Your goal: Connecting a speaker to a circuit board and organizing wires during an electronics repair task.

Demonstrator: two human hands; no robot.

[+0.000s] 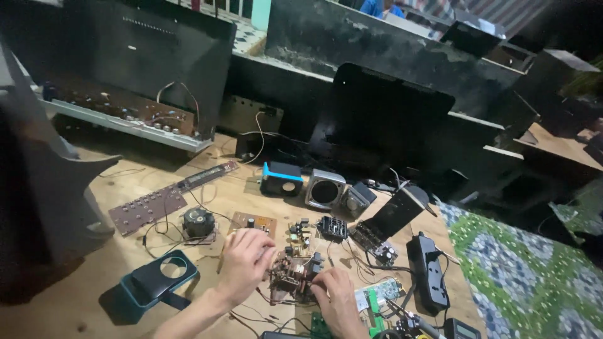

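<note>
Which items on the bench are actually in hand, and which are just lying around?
In hand:
- left hand and right hand, both on the small brown circuit assembly

Lying about:
- teal casing with round hole
- long button board
- black speaker with blue edge
- silver speaker
- black power strip
- green circuit board

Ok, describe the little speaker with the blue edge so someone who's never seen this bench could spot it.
Start at the wooden workbench and look to its back edge, below the big dark panel. Three small speakers sit in a row; it is the leftmost, the black speaker, the only one with a bright blue strip along its top.
</note>
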